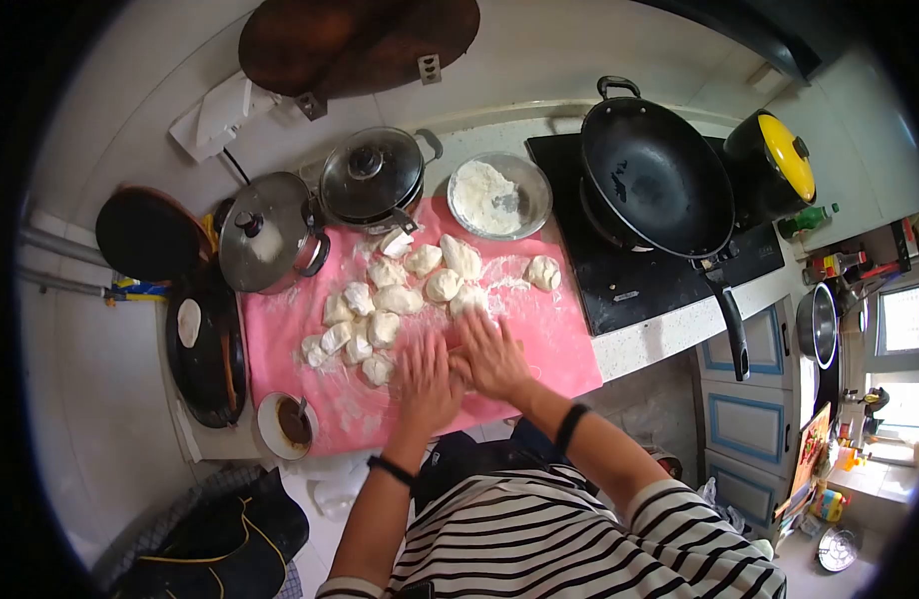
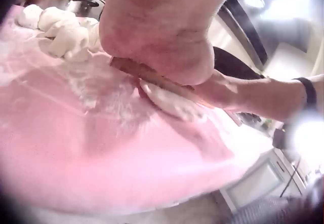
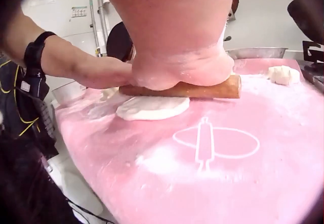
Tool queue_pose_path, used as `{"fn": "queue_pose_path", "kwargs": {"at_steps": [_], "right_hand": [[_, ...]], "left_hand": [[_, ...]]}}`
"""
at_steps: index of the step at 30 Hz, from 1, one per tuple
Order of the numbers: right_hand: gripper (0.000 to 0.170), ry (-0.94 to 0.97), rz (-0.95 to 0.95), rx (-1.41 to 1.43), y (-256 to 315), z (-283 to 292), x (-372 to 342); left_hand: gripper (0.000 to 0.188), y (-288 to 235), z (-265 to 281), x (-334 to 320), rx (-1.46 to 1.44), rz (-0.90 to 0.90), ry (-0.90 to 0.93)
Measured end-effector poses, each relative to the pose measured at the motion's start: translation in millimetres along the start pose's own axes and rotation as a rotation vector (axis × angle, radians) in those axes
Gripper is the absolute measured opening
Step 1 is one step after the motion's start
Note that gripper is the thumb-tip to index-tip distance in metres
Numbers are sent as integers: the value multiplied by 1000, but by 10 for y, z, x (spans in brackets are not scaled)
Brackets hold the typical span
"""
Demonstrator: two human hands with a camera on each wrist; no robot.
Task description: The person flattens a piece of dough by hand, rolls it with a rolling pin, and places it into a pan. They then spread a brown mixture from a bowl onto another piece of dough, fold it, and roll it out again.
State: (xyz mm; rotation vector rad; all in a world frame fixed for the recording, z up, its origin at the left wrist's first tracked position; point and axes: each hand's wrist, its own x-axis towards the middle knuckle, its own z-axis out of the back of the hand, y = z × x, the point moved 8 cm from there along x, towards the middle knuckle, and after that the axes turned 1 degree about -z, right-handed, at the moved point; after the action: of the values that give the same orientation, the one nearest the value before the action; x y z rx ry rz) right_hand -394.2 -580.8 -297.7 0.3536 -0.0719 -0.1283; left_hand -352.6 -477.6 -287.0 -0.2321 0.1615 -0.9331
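Both hands lie over a wooden rolling pin [image 3: 212, 90] on the pink mat [image 1: 300, 399]. In the head view my left hand [image 1: 427, 384] and right hand [image 1: 491, 357] are side by side, fingers extended forward, hiding most of the pin. The heel of my right hand [image 3: 177, 67] presses on the pin in the right wrist view. Just on the near side of the pin lies a flattened piece of dough [image 3: 152, 108], also seen in the left wrist view [image 2: 172, 102]. Several dough pieces [image 1: 398, 299] sit beyond and to the left of the hands.
A metal bowl of flour [image 1: 484, 195] stands behind the mat. Lidded pots [image 1: 265, 235] are at the back left, a wok [image 1: 659, 180] on the black cooktop at right. A small bowl with brown contents [image 1: 285, 424] sits at the mat's near left corner. One dough piece [image 1: 542, 273] lies apart at right.
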Motion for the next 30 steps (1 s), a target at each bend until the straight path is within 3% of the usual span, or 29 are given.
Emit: {"fn": "queue_pose_path", "kwargs": {"at_steps": [2,5,7,8,11,13,14,20,22,25,27,29,30], "right_hand": [[74,24,-102,29,-89,91,215],[73,17,-2,51,65,-38,-437],[77,227,16,65,259,-49,-885],[79,279,19,58,278,-56,-938],[78,103,0,31,71,-23,-347],[77,-28,-123,-7,-84,144,166],[76,-12,-150,-40,-116,172,283],[79,212,-9,54,180,0,-856],[79,170,-43,43,158,-3,-768],[81,-29,-110,13,-158,85,176],[81,10,-176,12,-238,132,359],[78,-4,-94,-27,-128,57,-55],[79,68,-73,-7,-19,99,-339]], "left_hand": [[75,21,-20,40,-10,17,-11],[75,-130,-121,-390,-102,24,103],[75,-336,-106,-761,-171,-13,238],[75,-303,-107,-739,-174,-7,222],[72,-115,-53,-370,-144,41,121],[72,32,78,107,-91,62,8],[72,32,40,87,-111,70,47],[74,-329,-75,-682,-210,-10,200],[75,-266,-125,-633,-202,-7,166],[76,49,-11,186,-25,23,-5],[76,34,-5,203,-66,53,76],[77,-52,-30,77,-128,47,125],[77,-200,-101,-298,-173,22,146]]}}
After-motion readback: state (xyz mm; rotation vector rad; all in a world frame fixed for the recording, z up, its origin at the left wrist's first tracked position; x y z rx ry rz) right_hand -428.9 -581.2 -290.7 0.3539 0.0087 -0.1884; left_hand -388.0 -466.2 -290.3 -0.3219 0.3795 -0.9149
